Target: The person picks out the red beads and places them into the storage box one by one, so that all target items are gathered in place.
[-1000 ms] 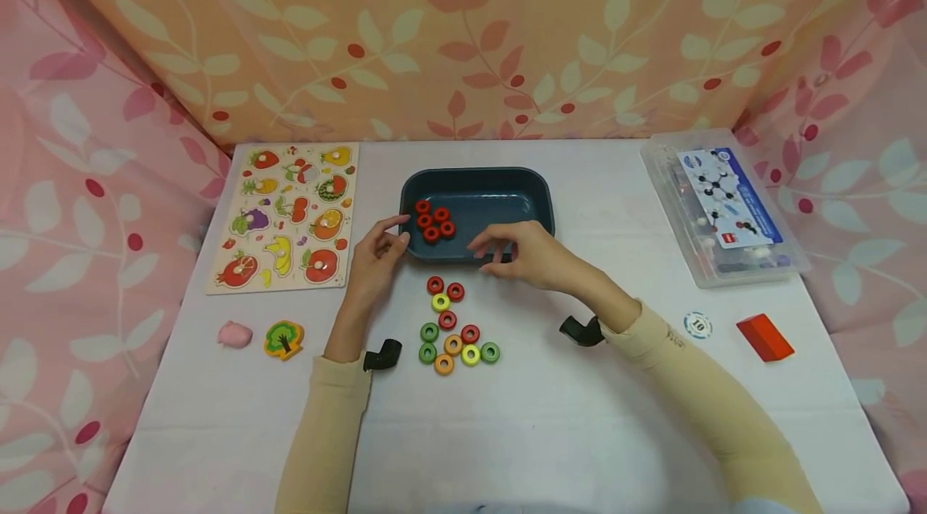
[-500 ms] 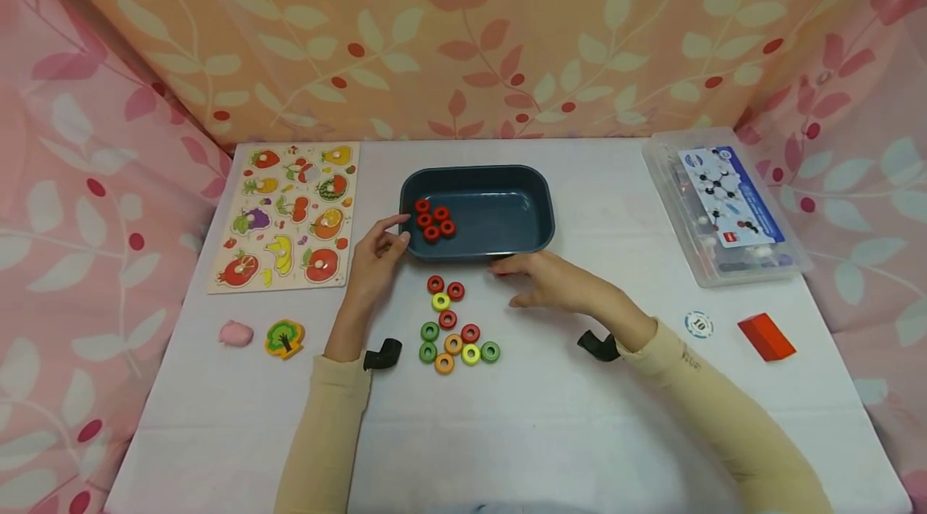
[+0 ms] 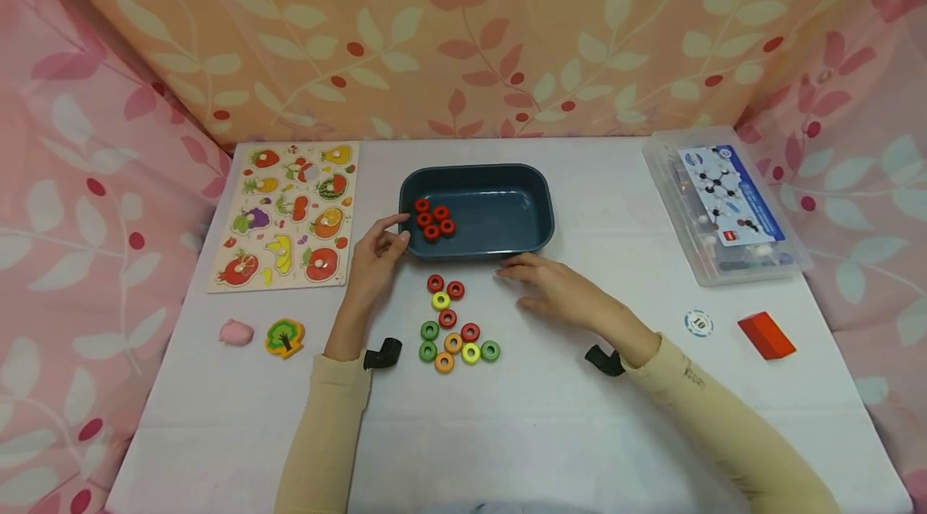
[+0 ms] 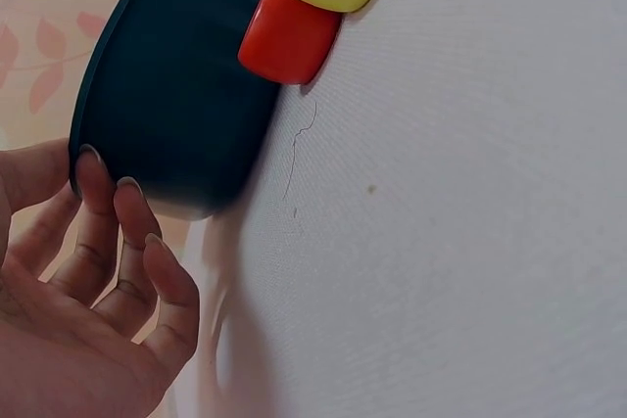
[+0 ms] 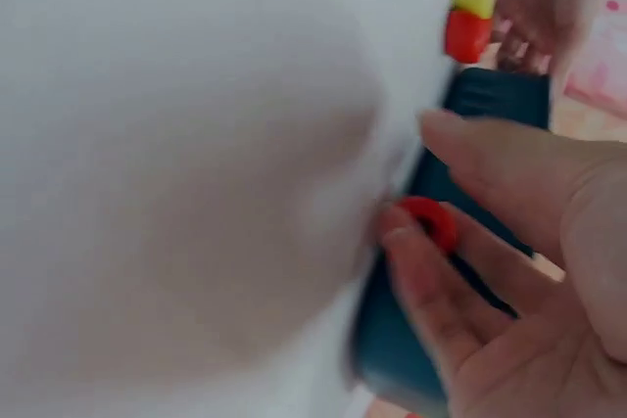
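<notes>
A dark teal tray (image 3: 500, 216) stands on the white cloth with several red rings (image 3: 425, 219) at its left end. At its front left corner my left hand (image 3: 372, 261) grips the rim, the fingertips bent against the wall in the left wrist view. My right hand (image 3: 554, 289) is low at the tray's front side. A red ring (image 5: 436, 220) shows at its fingertips in the right wrist view, while the thumb stands apart from it; the head view hides this ring. In front of the tray lie several loose red, yellow, green and orange rings (image 3: 447, 318).
A fruit puzzle board (image 3: 278, 216) lies at the back left, with a pink toy (image 3: 235, 332) and a tree-shaped piece (image 3: 285, 338) in front. To the right are a clear plastic case (image 3: 727, 204), a round chip (image 3: 698, 323) and a red block (image 3: 768, 335).
My right hand has come back from over the tray's front rim and down to the right, beside its front wall. The left hand keeps its place at the corner.
</notes>
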Demonstrator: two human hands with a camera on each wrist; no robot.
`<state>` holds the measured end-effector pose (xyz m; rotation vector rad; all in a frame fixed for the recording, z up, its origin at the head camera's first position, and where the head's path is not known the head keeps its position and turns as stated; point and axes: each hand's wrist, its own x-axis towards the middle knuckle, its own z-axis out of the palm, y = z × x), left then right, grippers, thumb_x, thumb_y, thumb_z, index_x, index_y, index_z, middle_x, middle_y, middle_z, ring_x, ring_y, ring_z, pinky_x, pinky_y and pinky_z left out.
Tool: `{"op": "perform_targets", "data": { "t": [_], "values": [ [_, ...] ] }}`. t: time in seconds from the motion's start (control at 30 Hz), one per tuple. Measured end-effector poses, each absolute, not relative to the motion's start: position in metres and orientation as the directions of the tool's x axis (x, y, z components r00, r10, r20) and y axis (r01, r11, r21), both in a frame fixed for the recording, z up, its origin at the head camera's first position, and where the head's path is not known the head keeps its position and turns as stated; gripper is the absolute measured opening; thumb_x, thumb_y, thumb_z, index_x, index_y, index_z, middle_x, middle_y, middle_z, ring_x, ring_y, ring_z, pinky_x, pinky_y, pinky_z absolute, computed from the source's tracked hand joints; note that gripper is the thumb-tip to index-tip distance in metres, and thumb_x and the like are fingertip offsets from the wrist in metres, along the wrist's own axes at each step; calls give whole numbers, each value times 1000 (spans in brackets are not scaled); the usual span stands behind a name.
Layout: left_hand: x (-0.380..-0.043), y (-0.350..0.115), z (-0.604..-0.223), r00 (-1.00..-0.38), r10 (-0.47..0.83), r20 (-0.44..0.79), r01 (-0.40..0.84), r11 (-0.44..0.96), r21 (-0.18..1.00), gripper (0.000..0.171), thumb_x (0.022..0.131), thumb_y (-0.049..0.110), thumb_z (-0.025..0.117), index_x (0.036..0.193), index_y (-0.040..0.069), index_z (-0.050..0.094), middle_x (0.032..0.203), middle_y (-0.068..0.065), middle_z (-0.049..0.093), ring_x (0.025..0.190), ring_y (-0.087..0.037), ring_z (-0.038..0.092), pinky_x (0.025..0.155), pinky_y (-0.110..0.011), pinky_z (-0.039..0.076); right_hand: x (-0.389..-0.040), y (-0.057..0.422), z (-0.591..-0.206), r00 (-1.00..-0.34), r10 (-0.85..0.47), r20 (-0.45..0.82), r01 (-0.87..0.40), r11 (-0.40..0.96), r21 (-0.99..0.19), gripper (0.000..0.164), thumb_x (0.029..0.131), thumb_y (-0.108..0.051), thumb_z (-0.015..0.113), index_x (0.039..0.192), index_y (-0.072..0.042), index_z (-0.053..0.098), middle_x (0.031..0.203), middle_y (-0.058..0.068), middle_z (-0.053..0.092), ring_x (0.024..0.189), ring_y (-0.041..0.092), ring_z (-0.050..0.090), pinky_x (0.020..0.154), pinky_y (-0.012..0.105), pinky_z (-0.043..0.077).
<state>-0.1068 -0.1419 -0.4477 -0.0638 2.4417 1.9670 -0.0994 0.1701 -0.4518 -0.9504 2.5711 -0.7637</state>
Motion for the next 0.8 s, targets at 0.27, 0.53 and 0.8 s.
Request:
{"op": "perform_targets", "data": {
  "t": [0.27,0.53,0.8],
  "values": [
    [-107,-143,-448,-999,-21,-24,-28,207,978,36,101,16,60,136,6,60,98,-37,60,91,-45,55,75,-21,44,-105,172,-459,-755,-655,4,-522,598,-608,31,87,5,71,117,-4,70,117,6,63,105,18,62,91,36,52],
    [-107,-143,-448,-1000,-15,-27,-29,215,976,37,101,16,60,136,4,59,98,-37,61,93,-49,54,74,-21,43,-107,171,-459,-777,-629,-15,-504,637,-583,26,88,3,72,113,-5,71,110,8,66,95,19,61,83,34,53],
    [-106,-143,-447,-999,-21,-28,-31,221,975,36,101,15,60,136,5,59,98,-38,61,93,-50,53,74,-21,43,-107,171,-458,-760,-650,8,-504,581,-639,23,87,-7,78,109,-9,73,93,-3,67,79,11,56,71,27,48]
  ]
}}
